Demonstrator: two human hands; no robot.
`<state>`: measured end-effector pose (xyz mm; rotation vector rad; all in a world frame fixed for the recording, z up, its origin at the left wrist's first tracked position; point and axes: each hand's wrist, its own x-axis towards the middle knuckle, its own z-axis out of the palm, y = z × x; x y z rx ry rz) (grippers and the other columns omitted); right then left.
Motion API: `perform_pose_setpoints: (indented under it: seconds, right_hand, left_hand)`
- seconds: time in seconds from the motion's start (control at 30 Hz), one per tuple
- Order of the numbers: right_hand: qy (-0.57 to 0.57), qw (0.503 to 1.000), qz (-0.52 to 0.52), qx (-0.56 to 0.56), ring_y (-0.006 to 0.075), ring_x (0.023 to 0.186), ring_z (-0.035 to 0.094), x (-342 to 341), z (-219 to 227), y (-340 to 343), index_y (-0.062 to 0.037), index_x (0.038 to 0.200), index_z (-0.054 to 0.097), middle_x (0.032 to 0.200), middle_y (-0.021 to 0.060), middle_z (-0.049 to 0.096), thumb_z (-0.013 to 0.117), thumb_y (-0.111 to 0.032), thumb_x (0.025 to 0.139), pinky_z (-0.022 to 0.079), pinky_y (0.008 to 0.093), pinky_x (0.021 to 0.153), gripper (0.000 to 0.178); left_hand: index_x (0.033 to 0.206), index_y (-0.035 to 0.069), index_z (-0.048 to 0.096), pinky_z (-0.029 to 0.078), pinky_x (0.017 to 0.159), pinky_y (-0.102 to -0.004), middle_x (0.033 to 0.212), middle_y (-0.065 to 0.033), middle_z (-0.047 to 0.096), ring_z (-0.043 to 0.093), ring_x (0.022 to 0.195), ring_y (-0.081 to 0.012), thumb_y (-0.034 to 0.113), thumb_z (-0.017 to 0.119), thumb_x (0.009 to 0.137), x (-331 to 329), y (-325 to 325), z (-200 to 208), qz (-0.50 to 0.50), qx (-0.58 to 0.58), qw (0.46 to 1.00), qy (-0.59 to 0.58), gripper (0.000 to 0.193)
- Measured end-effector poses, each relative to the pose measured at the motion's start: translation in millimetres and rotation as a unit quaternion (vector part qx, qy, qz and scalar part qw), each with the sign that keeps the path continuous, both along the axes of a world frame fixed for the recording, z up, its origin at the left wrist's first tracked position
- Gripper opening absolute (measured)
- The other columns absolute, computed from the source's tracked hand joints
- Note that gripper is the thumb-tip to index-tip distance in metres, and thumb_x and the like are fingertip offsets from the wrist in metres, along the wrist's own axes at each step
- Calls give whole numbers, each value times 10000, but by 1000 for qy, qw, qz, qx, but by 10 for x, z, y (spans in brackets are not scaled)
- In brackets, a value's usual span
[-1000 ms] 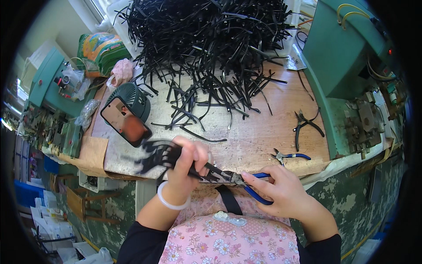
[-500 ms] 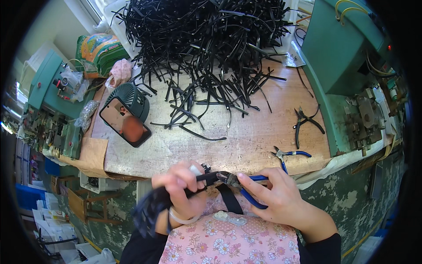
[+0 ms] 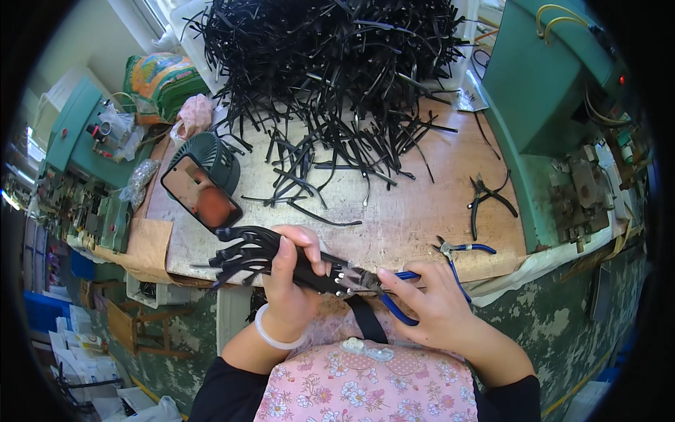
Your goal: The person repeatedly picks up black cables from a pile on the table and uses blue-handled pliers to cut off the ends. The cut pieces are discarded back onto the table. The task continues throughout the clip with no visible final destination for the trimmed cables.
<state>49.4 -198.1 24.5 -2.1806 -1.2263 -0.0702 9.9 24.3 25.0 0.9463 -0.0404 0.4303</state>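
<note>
My left hand (image 3: 292, 281) grips a bundle of thin black strips (image 3: 256, 254) that fans out to the left over the bench's front edge. The bundle's right ends carry small metal tips. My right hand (image 3: 429, 304) holds blue-handled pliers (image 3: 390, 292), whose jaws meet those metal tips just right of my left hand. Both hands hover at the near edge of the wooden workbench (image 3: 394, 218), above my flowered pink apron.
A big heap of black strips (image 3: 330, 63) fills the back of the bench. A phone (image 3: 200, 200) leans against a small green fan (image 3: 211, 156) at the left. Black pliers (image 3: 485, 197) and blue-handled cutters (image 3: 457, 250) lie at the right. A green machine (image 3: 548, 77) stands behind them.
My left hand dipped down toward my lap with the bundle, then came back up to the bench edge. My right hand kept the pliers at the bundle's ends.
</note>
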Motion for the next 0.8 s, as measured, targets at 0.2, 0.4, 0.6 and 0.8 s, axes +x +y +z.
perform_pose_setpoints:
  seconds: [0.2, 0.4, 0.6, 0.8]
  right_hand:
    - [89, 996, -26, 0, 295, 902, 550, -17, -187, -79, -181, 1360, 537, 1098, 142, 511, 753, -205, 698, 440, 402, 823, 697]
    - [78, 997, 24, -18, 313, 921, 546, -79, -158, -12, -176, 1356, 543, 1096, 149, 515, 752, -217, 705, 446, 410, 835, 685]
    - [100, 995, -7, -28, 320, 944, 554, -95, -227, -68, -174, 1341, 560, 1095, 141, 526, 772, -221, 689, 465, 396, 826, 687]
    - [107, 993, -18, -35, 295, 961, 565, -82, -182, -91, -187, 1347, 555, 1118, 131, 527, 767, -229, 698, 485, 373, 827, 683]
  left_hand:
    - [924, 16, 557, 471, 838, -335, 1061, -72, 580, 588, 935, -171, 196, 648, 903, 202, 730, -302, 142, 436, 867, 193, 204]
    - [1101, 72, 619, 521, 730, -413, 1108, -111, 613, 643, 872, -342, 0, 675, 707, 916, 1190, -446, 138, 829, 525, 134, 405]
    - [894, 66, 584, 515, 669, -423, 826, -102, 611, 644, 758, -320, 0, 608, 719, 1000, 740, -666, 152, 849, 496, 101, 188]
    - [1014, 115, 638, 509, 660, -402, 880, -137, 665, 647, 753, -309, 191, 732, 797, 834, 663, -286, 150, 769, 593, 185, 248]
